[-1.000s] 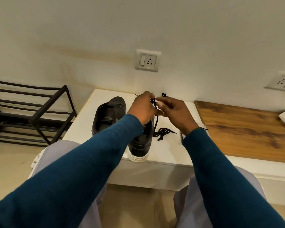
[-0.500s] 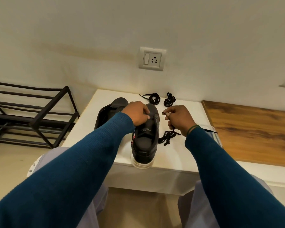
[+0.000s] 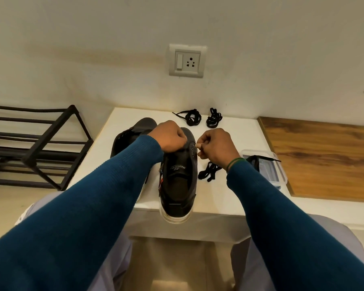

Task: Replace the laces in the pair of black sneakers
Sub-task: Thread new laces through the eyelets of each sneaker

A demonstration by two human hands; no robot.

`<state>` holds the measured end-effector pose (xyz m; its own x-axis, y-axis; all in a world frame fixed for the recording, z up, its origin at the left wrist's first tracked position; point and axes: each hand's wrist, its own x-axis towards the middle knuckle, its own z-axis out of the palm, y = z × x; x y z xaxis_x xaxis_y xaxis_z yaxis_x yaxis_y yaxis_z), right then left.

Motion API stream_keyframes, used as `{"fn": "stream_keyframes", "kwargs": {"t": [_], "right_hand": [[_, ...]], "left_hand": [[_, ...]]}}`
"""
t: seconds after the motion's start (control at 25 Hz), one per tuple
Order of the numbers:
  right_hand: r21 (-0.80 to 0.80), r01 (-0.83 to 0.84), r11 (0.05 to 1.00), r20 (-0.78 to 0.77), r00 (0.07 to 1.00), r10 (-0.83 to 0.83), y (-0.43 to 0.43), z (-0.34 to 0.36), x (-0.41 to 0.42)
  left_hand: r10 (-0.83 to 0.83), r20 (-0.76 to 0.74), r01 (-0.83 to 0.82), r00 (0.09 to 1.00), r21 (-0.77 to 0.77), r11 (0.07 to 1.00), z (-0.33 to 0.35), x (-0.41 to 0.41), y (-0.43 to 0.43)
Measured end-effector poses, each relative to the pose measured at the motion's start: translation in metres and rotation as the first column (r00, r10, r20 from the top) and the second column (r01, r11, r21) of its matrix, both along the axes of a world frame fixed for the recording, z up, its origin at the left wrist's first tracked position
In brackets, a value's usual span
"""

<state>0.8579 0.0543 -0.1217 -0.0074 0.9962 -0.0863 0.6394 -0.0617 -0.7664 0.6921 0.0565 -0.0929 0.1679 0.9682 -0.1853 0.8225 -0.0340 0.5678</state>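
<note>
Your left sleeve covers most of the far sneaker, at 10 o'clock from the near sneaker. Your left hand curls its fingertips under, so you cannot tell what they hold; what your right hand pinches is too small to make out. Your right sleeve hides part of the box at 3 o'clock. The rack at 9 o'clock runs off the edge.

Teal ribbed sleeves. Below the left hand, a black sneaker with a white sole. Below the right hand, a green wristband and a black lace. To its right, a brown wood-grain board.
</note>
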Motion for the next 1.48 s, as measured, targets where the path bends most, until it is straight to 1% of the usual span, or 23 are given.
{"fn": "stream_keyframes", "kwargs": {"t": [0.16, 0.4, 0.44, 0.52, 0.6, 0.72, 0.8, 0.92, 0.96, 1.0, 1.04, 1.08, 1.12, 1.16, 1.2, 1.24, 1.28, 1.32, 1.36, 1.4, 1.48], "right_hand": [[0.022, -0.008, 1.0, 0.033, 0.999, 0.007, 0.003, -0.006, -0.001], [0.055, -0.047, 0.997, 0.13, 0.991, 0.04, 0.009, -0.007, -0.005], [0.065, -0.043, 0.997, 0.125, 0.992, 0.035, 0.009, -0.006, -0.005], [0.057, -0.028, 0.998, 0.025, 0.999, 0.026, 0.009, -0.005, -0.001], [0.026, -0.05, 0.998, -0.073, 0.996, 0.052, 0.008, -0.004, 0.002], [0.044, -0.096, 0.994, -0.113, 0.988, 0.101, 0.009, -0.007, 0.006], [0.047, -0.118, 0.992, -0.112, 0.986, 0.123, 0.01, -0.006, 0.007], [0.013, -0.161, 0.987, -0.095, 0.982, 0.162, 0.008, -0.004, 0.003], [-0.005, -0.168, 0.986, -0.063, 0.984, 0.167, 0.008, -0.002, 0.001], [-0.022, -0.17, 0.985, -0.022, 0.985, 0.17, 0.009, 0.0, 0.0], [-0.035, -0.17, 0.985, 0.012, 0.985, 0.171, 0.01, 0.002, 0.0], [-0.044, -0.153, 0.987, 0.021, 0.988, 0.154, 0.012, 0.004, 0.001], [-0.047, -0.123, 0.991, 0.02, 0.992, 0.124, 0.014, 0.006, 0.002], [-0.038, -0.093, 0.995, 0.033, 0.995, 0.094, 0.014, 0.008, 0.003], [-0.003, -0.08, 0.997, 0.056, 0.995, 0.08, 0.014, 0.009, 0.003], [0.043, -0.087, 0.995, 0.042, 0.995, 0.085, 0.014, 0.011, 0.001], [0.09, -0.109, 0.99, -0.011, 0.994, 0.11, 0.013, 0.012, -0.004], [0.132, -0.147, 0.98, -0.069, 0.985, 0.157, 0.012, 0.014, -0.011], [0.169, -0.186, 0.968, -0.112, 0.972, 0.206, 0.012, 0.015, -0.018], [0.2, -0.204, 0.958, -0.147, 0.961, 0.235, 0.013, 0.015, -0.024], [0.224, -0.133, 0.965, -0.23, 0.955, 0.185, 0.016, 0.016, -0.033]], "left_hand": [[0.0, 0.092, 0.007, 0.996, -0.077, 0.997, -0.01, 0.004, 0.009], [0.065, 0.196, -0.05, 0.978, -0.082, 0.995, -0.018, 0.002, 0.011], [0.066, 0.209, -0.049, 0.976, -0.087, 0.995, -0.018, 0.001, 0.012], [0.062, 0.223, -0.041, 0.973, -0.099, 0.994, -0.018, 0.002, 0.012], [0.062, 0.231, -0.04, 0.971, -0.102, 0.994, -0.02, 0.003, 0.012], [0.068, 0.242, -0.049, 0.968, -0.082, 0.995, -0.024, 0.004, 0.014], [0.043, 0.205, -0.03, 0.978, -0.068, 0.997, -0.025, 0.006, 0.014], [-0.044, 0.042, 0.045, 0.998, -0.018, 0.999, -0.024, 0.012, 0.012], [-0.046, -0.005, 0.046, 0.999, 0.019, 0.999, -0.021, 0.01, 0.013], [-0.004, -0.002, 0.004, 1.0, 0.083, 0.997, -0.016, 0.006, 0.013], [0.078, 0.064, -0.087, 0.995, 0.146, 0.985, -0.01, -0.002, 0.016], [0.177, 0.203, -0.216, 0.963, 0.192, 0.957, -0.003, -0.013, 0.019], [0.254, 0.364, -0.344, 0.896, 0.207, 0.916, 0.003, -0.026, 0.022], [0.287, 0.468, -0.419, 0.836, 0.207, 0.884, 0.007, -0.037, 0.024], [0.277, 0.494, -0.421, 0.824, 0.206, 0.883, 0.01, -0.045, 0.024], [0.239, 0.451, -0.359, 0.86, 0.202, 0.911, 0.012, -0.048, 0.023], [0.18, 0.368, -0.262, 0.912, 0.186, 0.947, 0.01, -0.045, 0.02], [0.123, 0.272, -0.175, 0.954, 0.174, 0.969, 0.008, -0.041, 0.016], [0.086, 0.208, -0.123, 0.974, 0.169, 0.978, 0.005, -0.036, 0.013], [0.071, 0.189, -0.105, 0.979, 0.177, 0.979, 0.004, -0.033, 0.01], [0.088, 0.258, -0.137, 0.962, 0.18, 0.974, 0.006, -0.029, 0.009]]}}
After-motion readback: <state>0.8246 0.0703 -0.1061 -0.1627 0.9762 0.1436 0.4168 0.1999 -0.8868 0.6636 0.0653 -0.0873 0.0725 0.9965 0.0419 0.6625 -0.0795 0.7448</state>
